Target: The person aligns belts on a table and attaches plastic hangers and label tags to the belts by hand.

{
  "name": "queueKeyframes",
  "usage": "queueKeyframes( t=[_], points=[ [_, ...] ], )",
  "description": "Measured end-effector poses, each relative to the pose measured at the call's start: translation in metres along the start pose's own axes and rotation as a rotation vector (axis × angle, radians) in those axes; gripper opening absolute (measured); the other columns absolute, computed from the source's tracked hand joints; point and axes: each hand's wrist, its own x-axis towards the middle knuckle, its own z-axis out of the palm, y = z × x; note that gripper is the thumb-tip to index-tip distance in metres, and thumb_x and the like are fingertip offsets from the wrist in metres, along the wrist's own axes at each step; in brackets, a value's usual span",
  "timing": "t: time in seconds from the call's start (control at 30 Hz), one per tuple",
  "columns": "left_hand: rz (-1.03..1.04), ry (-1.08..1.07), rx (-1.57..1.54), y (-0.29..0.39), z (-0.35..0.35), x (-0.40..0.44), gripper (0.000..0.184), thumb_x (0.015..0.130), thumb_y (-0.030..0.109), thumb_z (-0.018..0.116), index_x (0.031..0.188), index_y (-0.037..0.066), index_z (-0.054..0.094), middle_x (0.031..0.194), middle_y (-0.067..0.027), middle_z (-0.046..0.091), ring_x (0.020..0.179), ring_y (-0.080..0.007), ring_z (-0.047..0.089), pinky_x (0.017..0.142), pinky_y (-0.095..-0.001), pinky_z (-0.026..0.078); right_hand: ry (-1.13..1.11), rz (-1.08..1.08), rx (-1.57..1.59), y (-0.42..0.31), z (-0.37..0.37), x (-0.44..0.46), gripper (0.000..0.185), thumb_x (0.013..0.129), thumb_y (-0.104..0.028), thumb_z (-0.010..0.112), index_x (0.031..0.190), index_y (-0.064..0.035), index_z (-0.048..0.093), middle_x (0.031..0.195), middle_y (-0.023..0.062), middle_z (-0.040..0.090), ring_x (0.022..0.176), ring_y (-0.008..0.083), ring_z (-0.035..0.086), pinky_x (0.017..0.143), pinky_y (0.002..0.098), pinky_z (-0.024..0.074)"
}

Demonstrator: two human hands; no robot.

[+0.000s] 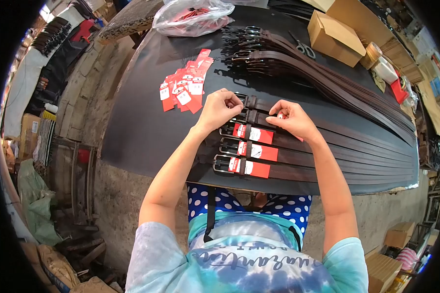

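Dark brown belts lie side by side on the black tabletop, metal buckles toward the left. My left hand (222, 109) is closed in a pinch at the buckle end of a belt (256, 117), and its fingertips partly hide the buckle. My right hand (297, 120) is curled over the same belt, a red tag (280, 115) partly showing between its fingers. Three nearer belts carry a red-and-white tag each, such as the nearest tag (256, 169), tucked under the belt loop. A farther belt (263, 104) lies just beyond my hands, no tag visible on it.
Loose red tags (185, 88) are piled left of my hands. A plastic bag (192, 18) of tags stands behind them. More belts (318, 73) are stacked at the back right, near scissors (305, 50), a cardboard box (335, 38) and a tape roll (373, 51).
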Motion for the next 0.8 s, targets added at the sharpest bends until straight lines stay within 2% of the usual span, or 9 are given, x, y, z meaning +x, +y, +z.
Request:
queueKeyframes(
  t=[0.07,0.13,0.23,0.3,0.43,0.67,0.8],
  points=[
    [-0.046,0.005,-0.064,0.005,0.004,0.000,0.015,0.079,0.013,0.074,0.085,-0.001,0.072,0.081,-0.0049,0.067,0.072,-0.0099,0.062,0.067,-0.0249,0.051,-0.076,0.056,0.057,-0.004,-0.005,-0.003,0.026,0.081,-0.013,0.075,0.099,0.0002,0.062,0.071,-0.0024,0.057,0.060,0.0040,0.050,0.055,0.0202,0.0405],
    [-0.094,0.011,-0.128,0.009,0.010,0.001,0.016,0.080,0.013,0.074,0.086,-0.001,0.072,0.080,-0.0046,0.068,0.073,-0.0095,0.063,0.067,-0.0254,0.051,-0.167,-0.057,0.232,-0.003,-0.007,-0.005,0.027,0.084,-0.009,0.073,0.106,0.0000,0.060,0.079,0.0003,0.059,0.069,0.0043,0.052,0.063,0.0191,0.0435],
    [-0.078,0.039,-0.217,0.006,0.017,0.005,0.020,0.081,0.017,0.076,0.084,-0.003,0.071,0.077,-0.0083,0.072,0.070,-0.0122,0.068,0.063,-0.0260,0.053,-0.222,-0.067,0.317,-0.004,-0.010,-0.005,0.024,0.089,-0.004,0.066,0.110,0.0003,0.056,0.085,0.0031,0.061,0.077,0.0057,0.055,0.068,0.0204,0.0456],
    [-0.127,-0.075,-0.331,0.006,0.020,0.008,0.019,0.087,0.016,0.073,0.090,-0.002,0.069,0.081,-0.0070,0.071,0.072,-0.0087,0.065,0.066,-0.0225,0.051,-0.206,-0.078,0.306,0.000,-0.008,-0.002,0.022,0.090,-0.003,0.063,0.111,0.0007,0.056,0.086,0.0039,0.061,0.079,0.0072,0.058,0.069,0.0215,0.0472],
    [-0.199,-0.119,-0.378,0.012,0.021,0.007,0.015,0.089,0.012,0.071,0.091,-0.002,0.067,0.082,-0.0082,0.071,0.073,-0.0096,0.067,0.067,-0.0220,0.053,-0.204,-0.054,0.325,0.002,-0.006,0.002,0.017,0.093,-0.002,0.057,0.110,0.0018,0.057,0.090,0.0055,0.065,0.082,0.0098,0.062,0.074,0.0236,0.0502],
    [-0.147,-0.149,-0.460,0.004,0.024,0.005,0.012,0.089,0.006,0.069,0.094,-0.004,0.068,0.084,-0.0090,0.072,0.076,-0.0120,0.069,0.071,-0.0241,0.057,-0.223,-0.116,0.367,0.008,-0.004,0.012,0.013,0.094,-0.004,0.057,0.105,0.0021,0.060,0.090,0.0054,0.066,0.081,0.0079,0.063,0.071,0.0233,0.0501],
    [-0.157,-0.152,-0.456,0.006,0.024,0.005,0.013,0.088,0.006,0.069,0.095,-0.005,0.068,0.084,-0.0087,0.072,0.078,-0.0118,0.069,0.072,-0.0245,0.057,-0.182,-0.110,0.248,0.000,-0.002,0.015,0.012,0.091,-0.007,0.063,0.097,0.0032,0.064,0.082,0.0053,0.069,0.074,0.0069,0.062,0.066,0.0227,0.0498]
  ],
)
